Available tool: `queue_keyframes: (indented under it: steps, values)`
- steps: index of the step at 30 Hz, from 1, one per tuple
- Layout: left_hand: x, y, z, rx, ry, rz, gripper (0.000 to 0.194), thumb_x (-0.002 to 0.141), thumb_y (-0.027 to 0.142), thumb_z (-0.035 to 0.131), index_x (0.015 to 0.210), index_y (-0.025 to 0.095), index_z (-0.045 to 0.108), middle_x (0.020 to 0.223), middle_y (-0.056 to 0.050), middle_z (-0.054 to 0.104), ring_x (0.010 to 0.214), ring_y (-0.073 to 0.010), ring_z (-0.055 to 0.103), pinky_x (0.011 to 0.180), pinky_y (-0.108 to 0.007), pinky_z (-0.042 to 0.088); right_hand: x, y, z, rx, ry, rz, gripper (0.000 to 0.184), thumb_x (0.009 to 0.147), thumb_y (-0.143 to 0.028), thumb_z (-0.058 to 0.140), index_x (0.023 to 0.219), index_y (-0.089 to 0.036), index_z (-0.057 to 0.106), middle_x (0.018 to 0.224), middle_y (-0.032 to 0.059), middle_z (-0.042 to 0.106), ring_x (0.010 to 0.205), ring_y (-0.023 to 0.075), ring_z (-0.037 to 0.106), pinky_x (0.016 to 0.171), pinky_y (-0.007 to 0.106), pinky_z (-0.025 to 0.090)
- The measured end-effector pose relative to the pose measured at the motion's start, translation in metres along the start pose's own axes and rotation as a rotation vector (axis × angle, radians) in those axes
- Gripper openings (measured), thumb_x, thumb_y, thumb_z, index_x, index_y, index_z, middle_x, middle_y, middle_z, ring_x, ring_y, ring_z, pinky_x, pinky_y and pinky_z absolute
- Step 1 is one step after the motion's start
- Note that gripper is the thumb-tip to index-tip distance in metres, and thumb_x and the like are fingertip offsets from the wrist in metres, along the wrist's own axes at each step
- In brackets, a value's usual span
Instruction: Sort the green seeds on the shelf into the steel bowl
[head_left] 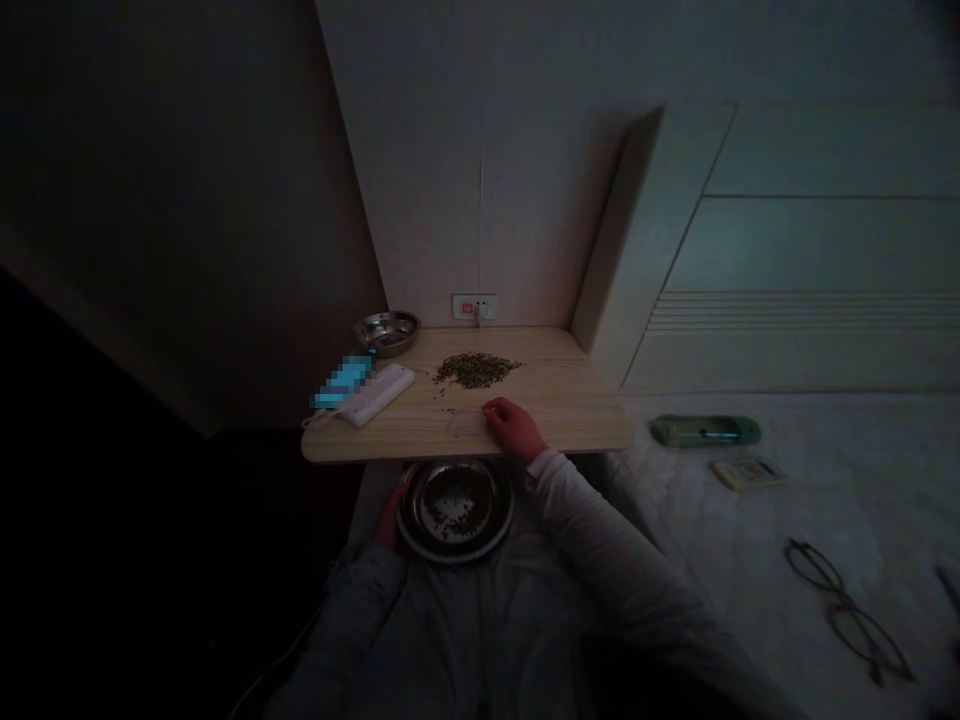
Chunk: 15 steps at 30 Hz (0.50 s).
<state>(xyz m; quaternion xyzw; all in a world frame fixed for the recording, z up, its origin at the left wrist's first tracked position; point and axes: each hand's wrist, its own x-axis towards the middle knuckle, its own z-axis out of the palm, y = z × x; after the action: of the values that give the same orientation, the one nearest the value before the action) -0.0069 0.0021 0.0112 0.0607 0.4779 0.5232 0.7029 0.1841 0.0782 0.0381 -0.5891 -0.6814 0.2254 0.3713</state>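
My left hand [388, 516] grips the left rim of a round metal bowl [454, 552] just below the table's front edge. Small dark green beans [466, 518] are scattered inside it. Above the wooden tabletop [555, 385], my right hand [513, 428] is closed with its fingertips on a thin, translucent flat piece [466, 422]. What kind of piece this is, I cannot make out in the dim light. A loose pile of the same small beans [480, 370] lies on the tabletop beyond my right hand, with a few strays nearer to it.
A second metal bowl [387, 345] stands at the back left corner. Near it lie a lit phone [343, 381] and a white power strip [378, 394]. A wall socket [474, 307] is behind. On the bed [675, 540] are a green case [705, 431], a phone-like object [748, 473] and eyeglasses [846, 603].
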Motion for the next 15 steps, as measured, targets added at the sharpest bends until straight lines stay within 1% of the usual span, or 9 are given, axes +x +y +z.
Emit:
queue_keyframes:
  steps: [2,7,11,15]
  values:
    - [-0.0003,0.0003,0.0005,-0.004,0.005,-0.027,0.025,0.071,0.021,0.040,0.080,0.012,0.062,0.062,-0.007,0.066,0.087,-0.0209,0.055,0.082,-0.031,0.038,0.0001,0.0000,0.0001,-0.003,-0.002,0.004,0.025,0.073,-0.035,0.038,0.083,-0.019,0.054,0.067,-0.0005,0.057,0.060,0.0090,0.048,0.056,0.020,0.035]
    - [-0.0026,0.0007,0.0017,-0.006,-0.008,-0.041,0.024,0.071,0.022,0.041,0.073,0.012,0.062,0.064,-0.009,0.066,0.089,-0.0217,0.054,0.082,-0.031,0.038,-0.0014,-0.0031,-0.0008,-0.061,-0.019,-0.006,0.024,0.072,-0.035,0.039,0.082,-0.020,0.054,0.066,-0.0007,0.057,0.060,0.0097,0.048,0.056,0.020,0.034]
    - [-0.0048,0.0012,0.0027,0.008,0.000,-0.048,0.023,0.069,0.022,0.042,0.071,0.011,0.062,0.065,-0.009,0.066,0.090,-0.0228,0.053,0.082,-0.033,0.038,-0.0022,-0.0048,-0.0023,-0.073,-0.049,-0.021,0.023,0.072,-0.035,0.040,0.082,-0.020,0.055,0.067,-0.0002,0.057,0.060,0.0097,0.048,0.056,0.020,0.033]
    - [-0.0073,0.0027,0.0054,-0.002,-0.026,-0.034,0.023,0.069,0.022,0.042,0.072,0.012,0.063,0.066,-0.008,0.066,0.089,-0.0225,0.054,0.082,-0.032,0.038,-0.0040,-0.0054,-0.0037,-0.055,-0.095,-0.052,0.023,0.072,-0.034,0.041,0.081,-0.019,0.055,0.067,-0.0003,0.058,0.061,0.0094,0.048,0.056,0.020,0.033]
